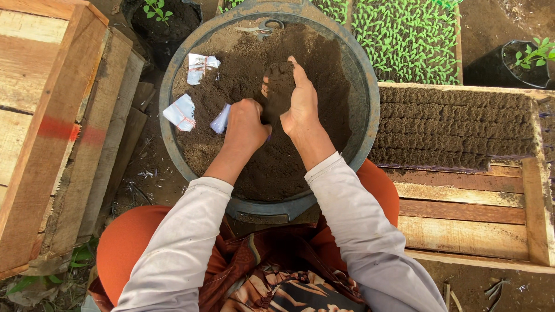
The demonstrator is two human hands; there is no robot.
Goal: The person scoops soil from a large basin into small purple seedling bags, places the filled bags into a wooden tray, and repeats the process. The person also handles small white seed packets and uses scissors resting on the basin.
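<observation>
A round basin [364, 75] of soil [243, 75] fills the frame's upper centre, hemmed by a wooden crate [46, 115] left and a tray [462, 202] right. At its middle, the right hand [300, 104] cups a clump of soil; the left hand [245, 124], just beside, pinches a small bag [221, 120].

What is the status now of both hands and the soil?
Left hand closed on small clear bag. Right hand scooping soil clump over basin. Bag bundles, scissors lie aside, nothing blocking.
</observation>
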